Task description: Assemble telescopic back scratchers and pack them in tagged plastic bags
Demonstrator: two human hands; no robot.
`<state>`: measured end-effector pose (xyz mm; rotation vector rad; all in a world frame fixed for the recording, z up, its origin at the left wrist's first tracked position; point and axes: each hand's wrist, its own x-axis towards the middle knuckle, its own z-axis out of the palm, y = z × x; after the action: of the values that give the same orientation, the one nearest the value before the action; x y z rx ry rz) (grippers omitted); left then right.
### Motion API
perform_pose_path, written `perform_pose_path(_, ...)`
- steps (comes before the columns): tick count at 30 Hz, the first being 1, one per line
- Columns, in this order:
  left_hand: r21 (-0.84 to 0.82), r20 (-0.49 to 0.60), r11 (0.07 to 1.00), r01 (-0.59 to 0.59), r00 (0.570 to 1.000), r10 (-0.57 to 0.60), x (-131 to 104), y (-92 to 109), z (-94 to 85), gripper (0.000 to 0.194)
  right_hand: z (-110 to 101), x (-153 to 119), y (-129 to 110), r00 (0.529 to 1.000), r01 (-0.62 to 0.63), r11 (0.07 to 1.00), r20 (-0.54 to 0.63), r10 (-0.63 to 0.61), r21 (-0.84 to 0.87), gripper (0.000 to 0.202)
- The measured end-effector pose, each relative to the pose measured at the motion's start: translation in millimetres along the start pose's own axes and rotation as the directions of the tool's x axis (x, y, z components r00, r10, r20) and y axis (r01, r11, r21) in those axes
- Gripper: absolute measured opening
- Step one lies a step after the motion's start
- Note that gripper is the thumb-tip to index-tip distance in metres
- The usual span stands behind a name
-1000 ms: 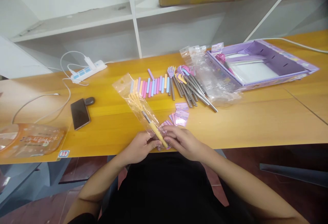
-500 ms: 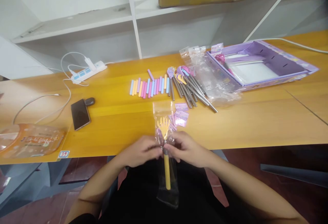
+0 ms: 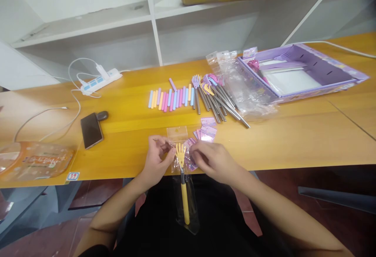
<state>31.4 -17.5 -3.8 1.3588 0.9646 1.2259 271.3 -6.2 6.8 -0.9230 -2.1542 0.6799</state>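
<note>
A yellow hand-shaped back scratcher (image 3: pixel 185 200) lies inside a clear plastic bag (image 3: pixel 177 133), its claw towards the table and its handle over my lap. My left hand (image 3: pixel 157 158) is closed in a pinch on the bag's left edge, beside the claw. On the opposite side, my right hand (image 3: pixel 216 161) has its fingers pinched at the bag's right edge; its fingertips are partly hidden. Purple printed cards (image 3: pixel 208 132) lie just beyond my right hand, and some pink-purple print shows beside the claw.
Coloured handle sleeves (image 3: pixel 172 100) lie in a row behind the bag. Several metal back scratchers (image 3: pixel 219 106) are heaped to their right, near empty clear bags (image 3: pixel 243 88) and a purple box (image 3: pixel 317 89). A phone (image 3: pixel 92 130), power strip (image 3: pixel 101 82) and orange pouch (image 3: pixel 44 159) are at left.
Both hands have moved from the scratcher's neck up to the bag's sides by the claw, and further apart. The bagged scratcher has shifted slightly left and towards me.
</note>
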Motion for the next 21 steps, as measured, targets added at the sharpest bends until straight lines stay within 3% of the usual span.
perform_pose_path(2,0.081,0.024,0.997,0.009,1.000,-0.011,-0.2,0.3,-2.2,0.020,-1.0,0.2,8.1,0.999,0.003,0.984,-0.042,-0.011,-0.179,0.006)
perform_pose_path(7,0.112,0.031,0.993,0.037,0.999,-0.041,-0.4,-0.6,-4.2,0.019,-1.6,-0.8,18.9,0.995,-0.053,0.940,0.057,0.076,-0.337,0.051)
perform_pose_path(12,0.090,0.068,0.995,0.053,0.996,-0.059,0.2,-0.7,-4.6,0.043,-1.5,0.5,24.4,0.990,-0.104,0.964,0.070,0.124,-0.245,0.042)
perform_pose_path(16,0.067,0.064,0.996,0.052,0.996,-0.056,1.7,1.6,-3.3,0.041,-1.4,3.0,27.6,0.991,-0.129,0.984,0.025,0.132,-0.120,0.027)
perform_pose_path(21,-0.004,0.064,0.999,0.037,0.997,-0.037,3.5,1.9,0.7,0.039,-1.1,4.3,27.1,0.975,-0.221,0.975,-0.016,0.222,0.033,0.036)
